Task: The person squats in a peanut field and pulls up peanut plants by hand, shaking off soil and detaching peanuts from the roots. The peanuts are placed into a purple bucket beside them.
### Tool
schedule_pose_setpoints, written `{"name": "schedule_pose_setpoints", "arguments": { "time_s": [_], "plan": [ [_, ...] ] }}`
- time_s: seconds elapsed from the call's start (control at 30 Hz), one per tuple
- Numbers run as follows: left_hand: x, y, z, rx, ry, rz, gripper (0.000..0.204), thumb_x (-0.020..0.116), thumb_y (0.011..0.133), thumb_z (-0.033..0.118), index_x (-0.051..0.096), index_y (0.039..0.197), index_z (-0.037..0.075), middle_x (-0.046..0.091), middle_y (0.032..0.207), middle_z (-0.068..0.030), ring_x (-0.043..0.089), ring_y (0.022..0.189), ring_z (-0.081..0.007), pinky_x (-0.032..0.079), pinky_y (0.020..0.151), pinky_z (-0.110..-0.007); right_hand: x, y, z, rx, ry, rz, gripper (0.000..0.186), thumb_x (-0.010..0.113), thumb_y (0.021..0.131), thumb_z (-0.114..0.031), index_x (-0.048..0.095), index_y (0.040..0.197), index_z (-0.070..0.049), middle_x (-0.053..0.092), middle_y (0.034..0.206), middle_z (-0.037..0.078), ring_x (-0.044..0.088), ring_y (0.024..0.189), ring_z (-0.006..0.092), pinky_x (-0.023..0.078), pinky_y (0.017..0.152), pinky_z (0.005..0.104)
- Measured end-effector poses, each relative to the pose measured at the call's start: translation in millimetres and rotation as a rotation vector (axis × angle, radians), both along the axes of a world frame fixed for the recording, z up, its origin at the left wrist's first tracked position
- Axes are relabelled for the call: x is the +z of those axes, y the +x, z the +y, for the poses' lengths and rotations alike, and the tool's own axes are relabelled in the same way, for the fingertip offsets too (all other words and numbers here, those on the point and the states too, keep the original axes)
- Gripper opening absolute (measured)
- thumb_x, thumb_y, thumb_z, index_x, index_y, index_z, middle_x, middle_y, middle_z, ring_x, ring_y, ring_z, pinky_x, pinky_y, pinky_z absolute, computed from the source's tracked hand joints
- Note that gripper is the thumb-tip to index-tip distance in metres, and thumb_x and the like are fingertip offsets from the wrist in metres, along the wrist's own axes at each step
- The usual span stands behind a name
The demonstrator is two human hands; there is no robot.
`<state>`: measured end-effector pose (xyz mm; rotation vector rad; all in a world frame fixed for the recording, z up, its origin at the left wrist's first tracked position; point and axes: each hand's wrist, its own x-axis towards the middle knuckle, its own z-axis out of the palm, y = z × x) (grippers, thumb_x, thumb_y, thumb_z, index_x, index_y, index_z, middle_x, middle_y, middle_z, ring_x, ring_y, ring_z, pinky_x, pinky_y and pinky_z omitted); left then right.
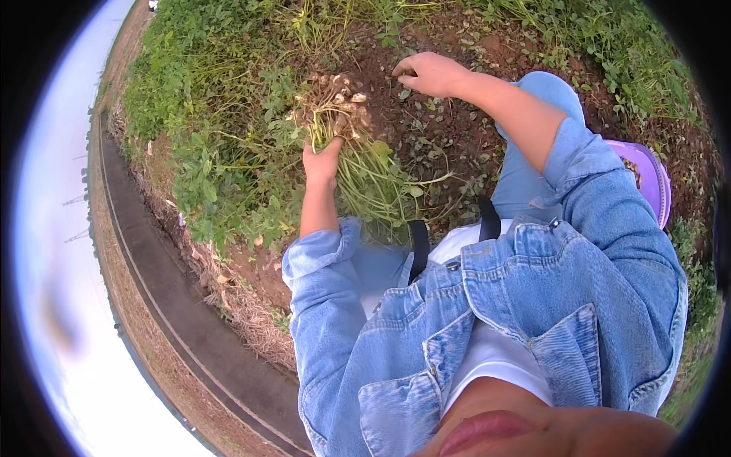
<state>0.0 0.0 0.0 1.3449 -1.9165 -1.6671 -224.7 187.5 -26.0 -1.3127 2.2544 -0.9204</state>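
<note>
My left hand [320,158] grips an uprooted plant by its green stems, with the root clump [331,103] of pale, soil-flecked pods upward, apparently peanuts, and the long leafy stems [377,186] trailing down to the right. My right hand [428,75] is to the right of the clump, over dark soil [407,122] with scattered leaves. Its fingers are loosely curved and apart, with nothing visible in them.
Dense leafy plants [202,84] cover the ground left and above. A purple basin [649,179] with small brown items sits by my right side, partly behind my arm. My bent knee [552,95] borders the soil. A paved strip [152,228] runs along the left beyond dry straw [247,327].
</note>
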Motion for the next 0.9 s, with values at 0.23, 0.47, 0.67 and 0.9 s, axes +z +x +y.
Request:
{"name": "schedule_pose_setpoints", "arguments": {
  "time_s": [0.23, 0.47, 0.67, 0.9],
  "plan": [
    [-24.3, -22.8, 3.1, 0.024, 0.087, 0.137, 0.06, 0.07, 0.075, 0.005, 0.043, 0.129, -0.003, 0.061, 0.114, -0.0129, 0.061, 0.101, -0.024, 0.047, 0.091, -0.039, 18.7, -35.0, 12.3, -0.025, -0.003, -0.113, 0.029, 0.05, 0.095, -0.028, 0.067, 0.105, -0.007, 0.07, 0.082, 0.006, 0.066, 0.073, 0.0221, 0.052, 0.071, 0.0374],
    [20.6, 0.3, -0.1, -0.078, 0.472, 0.553, 0.046, 0.061, 0.087, 0.013, 0.049, 0.13, 0.006, 0.058, 0.125, -0.0112, 0.057, 0.112, -0.0308, 0.049, 0.094, -0.047, 0.3, -41.0, -0.3, -0.089, -0.363, -0.172, 0.03, 0.049, 0.096, -0.022, 0.06, 0.12, -0.008, 0.068, 0.102, 0.008, 0.064, 0.095, 0.0182, 0.049, 0.087, 0.0353],
    [10.1, 16.7, -7.4, -0.113, 0.679, 0.915, 0.043, 0.044, 0.095, 0.036, 0.054, 0.124, 0.006, 0.06, 0.117, -0.0121, 0.06, 0.101, -0.0302, 0.052, 0.086, -0.044, 62.5, -18.7, -0.5, -0.02, -0.261, -0.481, 0.03, 0.056, 0.094, -0.032, 0.063, 0.105, -0.004, 0.06, 0.069, 0.002, 0.057, 0.063, 0.0076, 0.048, 0.06, 0.025],
    [9.3, -3.9, 13.7, 0.079, 0.532, 0.68, 0.033, 0.048, 0.087, 0.014, 0.056, 0.117, 0.002, 0.063, 0.11, -0.0145, 0.063, 0.094, -0.0315, 0.054, 0.084, -0.046, 60.2, 5.5, -8.1, 0.23, -0.327, -0.26, 0.047, 0.07, 0.083, -0.033, 0.057, 0.116, -0.004, 0.061, 0.082, 0.004, 0.057, 0.073, 0.0128, 0.048, 0.07, 0.0302]
  ]
}}
